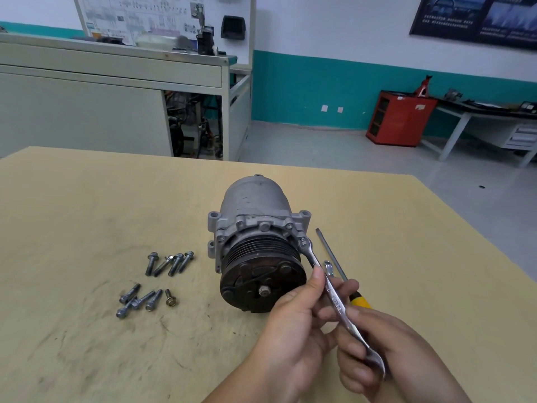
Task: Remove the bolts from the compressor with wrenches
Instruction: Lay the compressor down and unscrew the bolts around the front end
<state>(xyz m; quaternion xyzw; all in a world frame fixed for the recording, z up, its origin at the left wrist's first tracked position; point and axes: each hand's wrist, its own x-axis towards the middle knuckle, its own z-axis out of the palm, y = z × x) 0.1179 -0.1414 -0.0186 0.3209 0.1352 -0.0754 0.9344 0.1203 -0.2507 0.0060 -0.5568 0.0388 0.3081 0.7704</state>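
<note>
Your right hand (pixel 386 344) is curled round the tail of the wrench (pixel 334 298), and your left hand (pixel 293 324) pinches its shank between thumb and fingers. Its ring end sits on a bolt (pixel 303 243) at the right edge of the compressor (pixel 261 237), which lies on its side mid-table with the pulley facing you. Two clusters of loose bolts (pixel 170 263) lie well apart to its left, so much of the job looks done; this bolt, and at least one bolt head (pixel 264 226) on top of the flange, seem left. A yellow-handled screwdriver (pixel 331 254) lies just beside the wrench on the scuffed tan table (pixel 87 213). Beyond are a grey cabinet (pixel 87 112), a teal-banded wall and a red cabinet (pixel 401 117).
</note>
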